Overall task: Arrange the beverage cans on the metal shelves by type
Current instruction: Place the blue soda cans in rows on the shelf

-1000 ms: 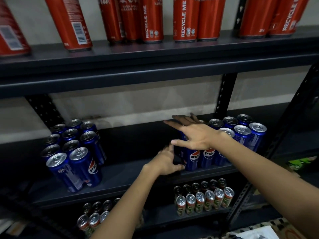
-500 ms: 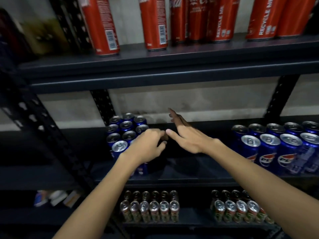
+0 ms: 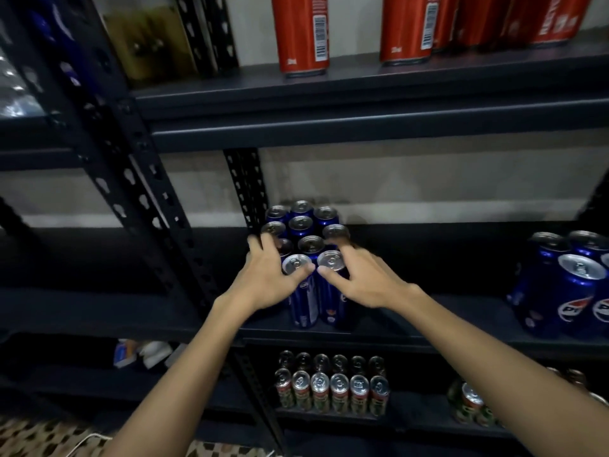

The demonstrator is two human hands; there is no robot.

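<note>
Left hand (image 3: 263, 285) and right hand (image 3: 359, 282) curled around the sides of a blue can cluster (image 3: 306, 245) on the middle shelf (image 3: 412, 328), red cans (image 3: 303, 34) stood above, small cans (image 3: 329, 387) below

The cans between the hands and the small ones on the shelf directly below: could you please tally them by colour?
Blue cans: 10
Small red-and-green cans: 12
Total: 22
</note>
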